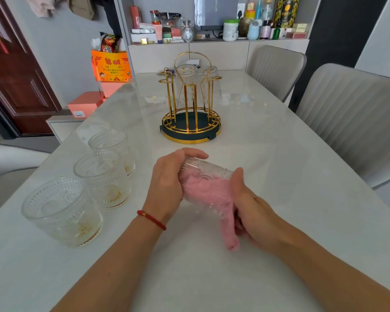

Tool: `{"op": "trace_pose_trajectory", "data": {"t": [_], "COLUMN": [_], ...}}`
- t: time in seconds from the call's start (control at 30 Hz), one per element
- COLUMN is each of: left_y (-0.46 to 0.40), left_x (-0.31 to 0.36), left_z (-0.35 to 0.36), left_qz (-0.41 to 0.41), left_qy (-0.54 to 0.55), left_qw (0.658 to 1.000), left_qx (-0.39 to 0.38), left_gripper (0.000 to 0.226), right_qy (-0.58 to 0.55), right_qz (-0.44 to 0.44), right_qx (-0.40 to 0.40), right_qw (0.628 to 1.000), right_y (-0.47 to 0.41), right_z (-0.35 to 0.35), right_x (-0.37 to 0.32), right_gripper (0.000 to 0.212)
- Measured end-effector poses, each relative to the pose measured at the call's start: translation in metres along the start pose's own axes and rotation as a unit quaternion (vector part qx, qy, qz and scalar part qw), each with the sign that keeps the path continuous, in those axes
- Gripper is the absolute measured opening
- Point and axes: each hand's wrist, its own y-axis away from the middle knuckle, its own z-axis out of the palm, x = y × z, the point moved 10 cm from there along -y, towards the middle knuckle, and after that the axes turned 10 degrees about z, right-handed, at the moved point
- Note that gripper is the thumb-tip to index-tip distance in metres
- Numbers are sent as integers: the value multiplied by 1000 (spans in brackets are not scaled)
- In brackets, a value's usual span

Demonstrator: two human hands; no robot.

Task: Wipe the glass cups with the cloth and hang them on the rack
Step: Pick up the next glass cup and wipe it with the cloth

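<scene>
My left hand (167, 183) grips a patterned glass cup (206, 174), tilted with its base away from me, above the table's middle. A pink cloth (208, 197) is stuffed inside the cup and trails out of its mouth toward me. My right hand (250, 206) holds that cloth at the cup's mouth. Three more glass cups stand upright in a row at the left: near (61, 210), middle (101, 176), far (113, 147). The gold wire rack (190, 97) on a dark round base stands further back, with two cups (187, 75) (209, 79) hanging upside down on it.
The white marble table (279, 154) has two grey chairs (347, 118) along its right side. Keys (166, 72) lie behind the rack. A cabinet shelf with bottles and jars (230, 28) sits at the back. Orange boxes (86, 104) stand left of the table.
</scene>
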Motion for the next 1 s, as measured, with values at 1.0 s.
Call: {"op": "trace_pose_trajectory", "data": {"t": [1.0], "left_y": [1], "left_x": [13], "left_z": [7], "left_qz": [101], "left_qy": [-35], "left_qw": [992], "left_qx": [-71], "left_gripper": [53], "right_qy": [-243], "right_qz": [81], "right_qx": [-117], "right_qw": [960], "right_y": [-1], "right_z": [9], "right_x": [-2], "right_gripper": [89]}}
